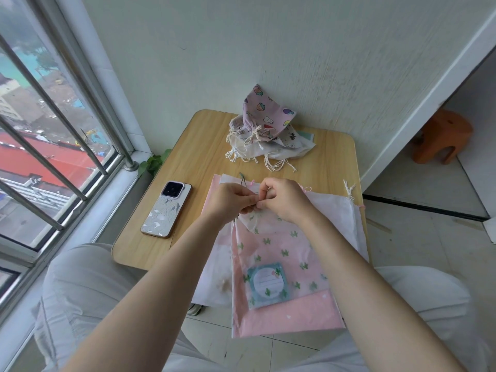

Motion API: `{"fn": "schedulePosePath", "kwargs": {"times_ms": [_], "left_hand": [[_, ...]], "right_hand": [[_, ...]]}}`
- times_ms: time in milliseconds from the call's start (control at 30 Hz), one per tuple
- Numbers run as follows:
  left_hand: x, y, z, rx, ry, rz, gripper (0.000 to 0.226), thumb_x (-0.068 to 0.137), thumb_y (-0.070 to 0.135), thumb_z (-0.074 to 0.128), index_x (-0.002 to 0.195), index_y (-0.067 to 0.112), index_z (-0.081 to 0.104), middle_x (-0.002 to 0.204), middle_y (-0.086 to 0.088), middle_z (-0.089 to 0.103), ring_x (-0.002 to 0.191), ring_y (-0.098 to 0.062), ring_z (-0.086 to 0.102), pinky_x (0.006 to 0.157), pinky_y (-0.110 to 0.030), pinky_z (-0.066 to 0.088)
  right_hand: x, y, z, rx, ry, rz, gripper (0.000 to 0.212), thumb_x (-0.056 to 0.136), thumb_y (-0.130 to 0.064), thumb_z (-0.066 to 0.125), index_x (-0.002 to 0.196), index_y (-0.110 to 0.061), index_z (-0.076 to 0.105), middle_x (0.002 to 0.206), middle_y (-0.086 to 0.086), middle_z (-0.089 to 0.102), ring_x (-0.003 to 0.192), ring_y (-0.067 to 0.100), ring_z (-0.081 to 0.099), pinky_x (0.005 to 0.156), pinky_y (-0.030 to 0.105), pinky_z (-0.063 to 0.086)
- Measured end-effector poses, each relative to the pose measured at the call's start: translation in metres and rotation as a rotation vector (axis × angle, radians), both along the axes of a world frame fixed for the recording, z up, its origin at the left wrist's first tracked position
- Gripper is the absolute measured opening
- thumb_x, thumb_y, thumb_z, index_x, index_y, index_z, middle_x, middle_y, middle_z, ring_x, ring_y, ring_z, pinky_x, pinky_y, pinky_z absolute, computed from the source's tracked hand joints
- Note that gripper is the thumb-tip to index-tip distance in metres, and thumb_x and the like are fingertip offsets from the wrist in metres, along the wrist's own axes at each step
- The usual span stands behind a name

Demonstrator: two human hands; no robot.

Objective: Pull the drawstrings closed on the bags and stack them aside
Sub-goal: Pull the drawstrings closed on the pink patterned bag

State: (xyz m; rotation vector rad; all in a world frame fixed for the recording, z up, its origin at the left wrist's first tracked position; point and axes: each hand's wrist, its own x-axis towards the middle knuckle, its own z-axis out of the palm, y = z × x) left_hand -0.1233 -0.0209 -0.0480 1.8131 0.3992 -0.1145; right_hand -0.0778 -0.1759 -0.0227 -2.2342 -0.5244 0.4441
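A translucent pink bag with green cactus print (279,253) lies on top of several flat bags at the near edge of the wooden table (193,146) and hangs over it. A blue card (268,284) shows through it. My left hand (232,201) and my right hand (285,200) meet at the bag's gathered mouth, both pinching its green drawstring (243,179). A white bag (338,218) lies underneath on the right. At the table's far side sits a pile of closed bags (264,132), topped by a lilac fruit-print one.
A phone (167,209) lies face down on the table's left part. The window with metal bars (53,146) is to the left, a wall behind. An orange stool (442,135) stands on the floor at right. My knees sit below the table edge.
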Motion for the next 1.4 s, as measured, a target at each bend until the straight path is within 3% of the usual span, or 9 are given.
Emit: {"fn": "schedulePosePath", "kwargs": {"times_ms": [133, 333, 500, 667, 800, 967, 1100, 1233, 1400], "left_hand": [[-0.002, -0.002, 0.005, -0.062, 0.019, -0.002, 0.008, 0.083, 0.008, 0.074, 0.084, 0.000, 0.076, 0.066, -0.004, 0.071, 0.056, -0.009, 0.062, 0.061, -0.017, 0.054], [-0.002, -0.003, 0.004, 0.038, 0.026, -0.002, 0.015, 0.075, 0.011, 0.079, 0.079, 0.025, 0.079, 0.080, -0.015, 0.073, 0.065, -0.015, 0.058, 0.070, -0.032, 0.047], [-0.001, -0.009, 0.004, 0.081, -0.029, 0.056, 0.012, 0.079, 0.009, 0.077, 0.090, 0.015, 0.079, 0.081, 0.000, 0.072, 0.071, -0.012, 0.057, 0.062, -0.017, 0.045], [-0.001, -0.010, 0.003, 0.117, -0.075, 0.083, 0.015, 0.081, 0.006, 0.076, 0.095, 0.011, 0.078, 0.083, 0.004, 0.072, 0.062, 0.012, 0.060, 0.058, -0.001, 0.040], [0.000, -0.008, 0.000, 0.264, -0.069, 0.035, 0.022, 0.080, 0.018, 0.079, 0.101, 0.015, 0.076, 0.091, 0.008, 0.070, 0.074, 0.006, 0.058, 0.060, 0.002, 0.040], [0.002, -0.008, 0.001, 0.387, -0.041, -0.029, 0.010, 0.084, 0.023, 0.073, 0.089, 0.016, 0.077, 0.083, 0.005, 0.067, 0.074, -0.010, 0.058, 0.061, -0.016, 0.042], [0.002, -0.012, 0.006, 0.527, -0.053, -0.081, 0.015, 0.090, 0.024, 0.063, 0.096, 0.015, 0.074, 0.092, 0.003, 0.066, 0.083, -0.014, 0.056, 0.065, -0.022, 0.038], [0.000, -0.015, 0.010, 0.679, -0.073, -0.130, 0.016, 0.091, 0.022, 0.059, 0.098, 0.016, 0.071, 0.094, 0.003, 0.064, 0.084, -0.014, 0.054, 0.069, -0.024, 0.040], [-0.002, -0.016, 0.014, 0.872, -0.152, -0.170, 0.012, 0.087, 0.019, 0.060, 0.093, 0.017, 0.070, 0.096, 0.001, 0.064, 0.091, -0.019, 0.059, 0.069, -0.034, 0.049]], "right_hand": [[-0.001, 0.003, -0.003, -0.065, -0.092, -0.013, 0.017, 0.078, -0.006, 0.074, 0.079, -0.016, 0.060, 0.068, -0.002, 0.068, 0.060, 0.006, 0.055, 0.057, 0.018, 0.041], [-0.004, 0.006, -0.009, -0.093, -0.178, -0.060, 0.010, 0.080, -0.010, 0.070, 0.082, -0.018, 0.065, 0.074, -0.005, 0.068, 0.083, 0.019, 0.063, 0.091, 0.037, 0.045], [-0.005, 0.007, -0.013, -0.016, -0.182, -0.130, 0.009, 0.078, -0.013, 0.074, 0.081, -0.018, 0.067, 0.074, -0.005, 0.071, 0.080, 0.016, 0.064, 0.084, 0.033, 0.048], [-0.004, 0.007, -0.015, 0.012, -0.162, -0.176, 0.013, 0.078, -0.015, 0.075, 0.078, -0.024, 0.065, 0.071, -0.009, 0.070, 0.077, 0.011, 0.064, 0.072, 0.026, 0.048], [-0.003, 0.008, -0.014, 0.028, -0.169, -0.195, 0.015, 0.078, -0.015, 0.075, 0.076, -0.025, 0.065, 0.070, -0.010, 0.070, 0.076, 0.010, 0.064, 0.072, 0.024, 0.046], [0.001, 0.009, -0.013, -0.083, -0.253, -0.129, 0.010, 0.084, -0.018, 0.068, 0.089, -0.025, 0.073, 0.084, -0.009, 0.073, 0.093, 0.014, 0.065, 0.099, 0.038, 0.037], [0.005, 0.014, -0.006, -0.368, -0.347, 0.056, 0.027, 0.094, -0.014, 0.052, 0.108, -0.029, 0.070, 0.106, -0.006, 0.069, 0.116, 0.020, 0.046, 0.092, 0.036, 0.025], [0.008, 0.017, -0.003, -0.546, -0.374, 0.125, 0.030, 0.096, -0.007, 0.047, 0.106, -0.031, 0.062, 0.114, -0.006, 0.062, 0.119, 0.023, 0.038, 0.086, 0.038, 0.023], [0.011, 0.015, 0.004, -0.565, -0.193, 0.169, 0.022, 0.099, -0.015, 0.041, 0.099, -0.031, 0.055, 0.121, 0.000, 0.056, 0.122, 0.026, 0.036, 0.095, 0.042, 0.028]]}}
